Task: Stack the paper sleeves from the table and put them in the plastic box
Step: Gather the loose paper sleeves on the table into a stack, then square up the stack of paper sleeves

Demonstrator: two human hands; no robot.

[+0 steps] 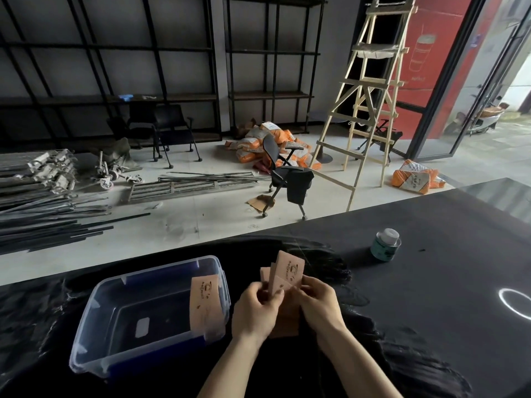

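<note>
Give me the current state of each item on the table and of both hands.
Plastic box: open, no lid on.
Sleeve in the box: leaning against the right wall.
Paper sleeves: fanned, uneven, held above the table by both hands.
Left hand: closed on the sleeves.
Right hand: closed on the sleeves.
Small jar: upright, cap on, untouched.

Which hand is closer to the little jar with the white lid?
The right hand. It holds the paper sleeves on the side toward the jar, which stands farther back and to the right. The left hand is beside the plastic box, farther away.
</note>
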